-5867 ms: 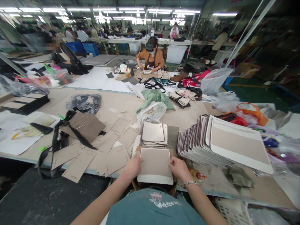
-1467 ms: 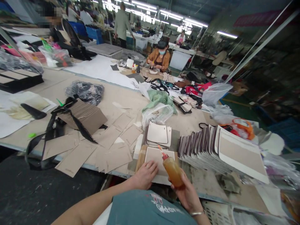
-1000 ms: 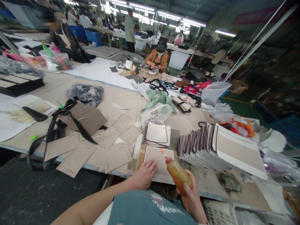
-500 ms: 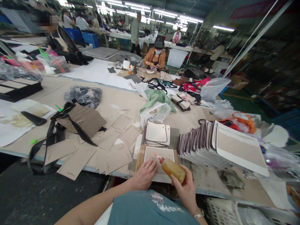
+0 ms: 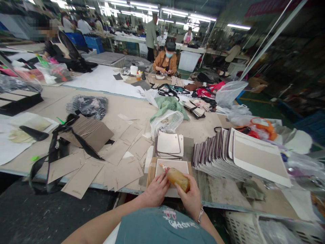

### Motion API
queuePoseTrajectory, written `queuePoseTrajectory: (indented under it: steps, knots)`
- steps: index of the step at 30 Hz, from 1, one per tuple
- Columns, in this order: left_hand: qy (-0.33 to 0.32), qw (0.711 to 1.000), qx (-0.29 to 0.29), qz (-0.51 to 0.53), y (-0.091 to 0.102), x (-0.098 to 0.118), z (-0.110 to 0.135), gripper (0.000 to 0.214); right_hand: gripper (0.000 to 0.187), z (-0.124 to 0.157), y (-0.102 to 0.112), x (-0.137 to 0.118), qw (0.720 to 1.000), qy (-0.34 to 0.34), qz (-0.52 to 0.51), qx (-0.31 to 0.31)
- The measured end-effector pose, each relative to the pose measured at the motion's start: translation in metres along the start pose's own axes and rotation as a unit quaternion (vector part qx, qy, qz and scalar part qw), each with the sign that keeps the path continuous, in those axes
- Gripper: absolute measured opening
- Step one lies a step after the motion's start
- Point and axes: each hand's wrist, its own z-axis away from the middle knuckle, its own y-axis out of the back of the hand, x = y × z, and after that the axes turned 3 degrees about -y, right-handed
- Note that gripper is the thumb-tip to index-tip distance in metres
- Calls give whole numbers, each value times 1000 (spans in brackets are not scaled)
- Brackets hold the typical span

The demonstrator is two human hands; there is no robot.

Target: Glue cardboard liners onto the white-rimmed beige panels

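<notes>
My right hand (image 5: 189, 195) is wrapped round a glue bottle (image 5: 178, 179) of yellowish fluid, tilted with its red and white nozzle toward the upper left. Beneath it lies a beige panel with a white border (image 5: 181, 166), on a wooden board (image 5: 151, 171). My left hand (image 5: 157, 189) rests flat on the panel's left part, fingers stretched out, close to the nozzle. Just beyond the panel is a small stack of white rounded pieces (image 5: 168, 142). A long leaning row of similar bordered panels (image 5: 257, 154) stands to the right.
Loose beige cards (image 5: 128, 171) are spread at the left, beside a strapped card bundle (image 5: 92, 132). Plastic bags (image 5: 166, 122) lie behind the stack. A white basket (image 5: 241, 225) stands below the table edge at right. A co-worker (image 5: 166, 62) sits across the table.
My right hand has moved left with the glue bottle, carrying the nozzle across the panel toward its left edge. My left hand stays in place on the panel.
</notes>
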Motion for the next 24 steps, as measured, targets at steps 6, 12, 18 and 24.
queuePoseTrajectory:
  steps: [6, 12, 18, 24]
  knots:
    - [-5, 1000, 4, 7, -3, -2, 0, 67, 36, -2, -3, -3, 1000, 1, 0, -3]
    - [-1, 1000, -10, 15, -3, -2, -1, 71, 36, -4, -5, -5, 1000, -5, -7, -1]
    - [6, 1000, -22, 15, -3, -2, 0, 71, 35, -5, -7, -8, 999, -30, -20, 0]
    - [7, 999, -47, 5, -4, -3, -1, 73, 35, -4, 1, -3, 998, -56, -25, 9]
